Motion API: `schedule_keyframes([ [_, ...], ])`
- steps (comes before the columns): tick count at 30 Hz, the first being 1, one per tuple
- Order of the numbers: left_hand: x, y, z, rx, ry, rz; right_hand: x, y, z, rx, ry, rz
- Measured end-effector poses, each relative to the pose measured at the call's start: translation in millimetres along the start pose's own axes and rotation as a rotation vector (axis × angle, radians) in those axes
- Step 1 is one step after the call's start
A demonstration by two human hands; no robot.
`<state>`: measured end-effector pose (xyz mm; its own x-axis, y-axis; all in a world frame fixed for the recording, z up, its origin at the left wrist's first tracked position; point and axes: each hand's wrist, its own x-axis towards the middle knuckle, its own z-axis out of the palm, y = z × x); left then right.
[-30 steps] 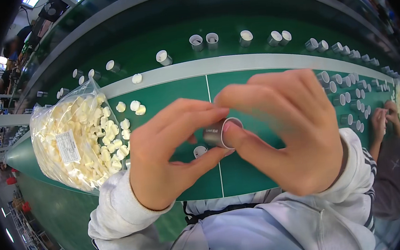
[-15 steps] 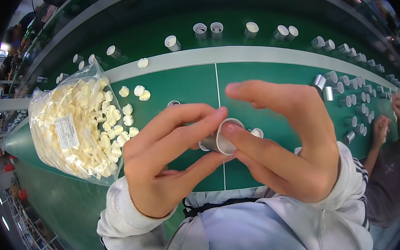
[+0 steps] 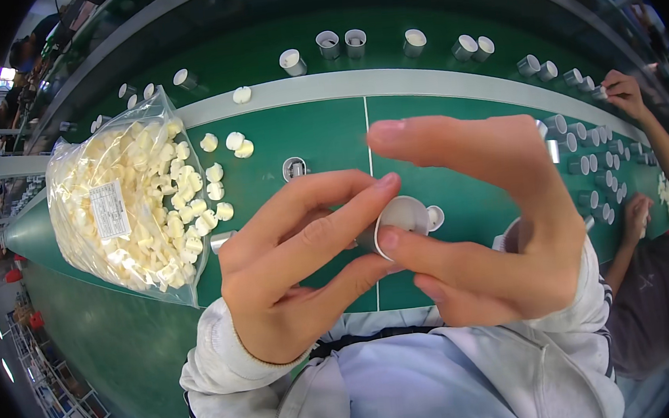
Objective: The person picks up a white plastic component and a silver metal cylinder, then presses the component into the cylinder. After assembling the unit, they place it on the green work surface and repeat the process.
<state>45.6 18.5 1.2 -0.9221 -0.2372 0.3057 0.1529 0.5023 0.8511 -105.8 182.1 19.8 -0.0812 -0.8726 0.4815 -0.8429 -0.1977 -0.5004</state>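
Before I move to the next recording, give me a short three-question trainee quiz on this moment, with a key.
1. True or false: the left hand holds a cup.

2. Where is the big clear bag?
a) under the left hand
b) to its left
c) to its right

3. Fill in: beside the bag, loose ____-coloured pieces lie on the green table.

Key: 1 true; 2 b; 3 cream.
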Motion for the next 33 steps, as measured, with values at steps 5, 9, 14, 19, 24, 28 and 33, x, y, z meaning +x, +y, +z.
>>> schedule_keyframes([
  [5,-4.8,-5.9,3.4,-0.034,0.032,0.01,-0.5,-3.7,9.8,-0.048,0.067,0.068],
  [9,-7.2,-5.2,4.2,-0.035,0.036,0.019,-2.4,-0.1,6.3,-0.08,0.077,0.092],
  [14,-6.0,-1.1,1.9,0.038,0.009,0.008,0.3,-1.6,16.4,-0.133,0.068,0.084],
  [19,-11.3,-5.0,2.8,-0.106,0.066,-0.029,-1.9,-3.2,20.1,-0.001,0.094,0.063],
  [24,-10.3,-8.3,3.0,-0.128,0.075,0.017,-1.4,1.3,17.6,0.079,0.033,-0.02],
  [28,-16.6,-9.2,7.6,-0.184,0.055,-0.059,-3.2,-1.9,17.9,0.123,0.073,0.042],
  [33,-20.9,-14.6,7.1,-0.181,0.083,-0.076,-2.2,-6.9,20.8,-0.156,0.048,0.079],
])
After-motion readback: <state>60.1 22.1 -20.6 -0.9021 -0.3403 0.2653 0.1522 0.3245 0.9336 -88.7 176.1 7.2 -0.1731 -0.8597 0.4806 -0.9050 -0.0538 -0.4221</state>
